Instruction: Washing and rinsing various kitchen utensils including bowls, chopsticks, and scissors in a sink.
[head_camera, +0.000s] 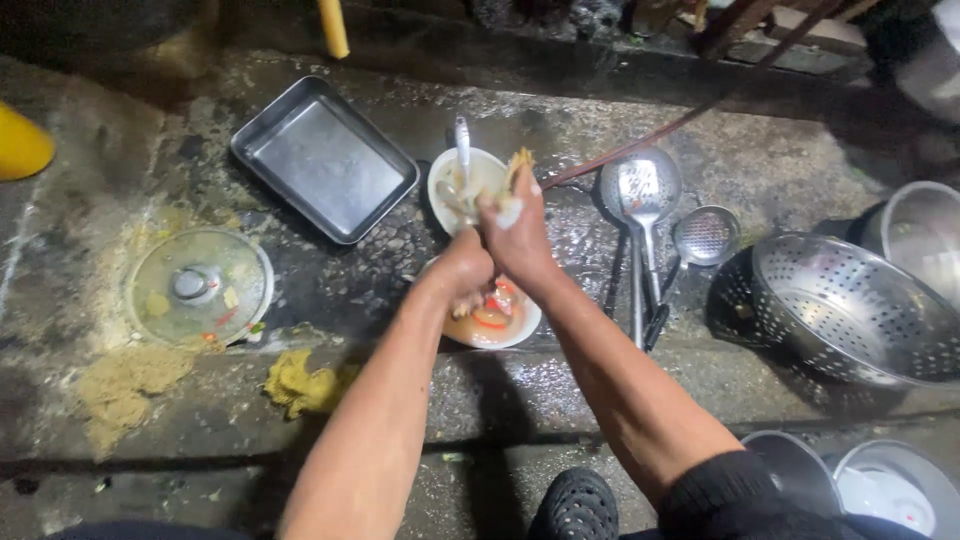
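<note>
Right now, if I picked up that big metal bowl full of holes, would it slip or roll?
The colander probably feels light for its size: thin shiny metal, holes all over. It already lies tilted on its round side, so a push would likely rock or roll it. The ground looks wet, so it may be slippery.

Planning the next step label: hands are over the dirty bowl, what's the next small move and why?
Probably scrub down into the lower bowl: it holds red and orange scraps in liquid. The right hand grips a soapy sponge above it, and the left hand rests at its rim.
</note>
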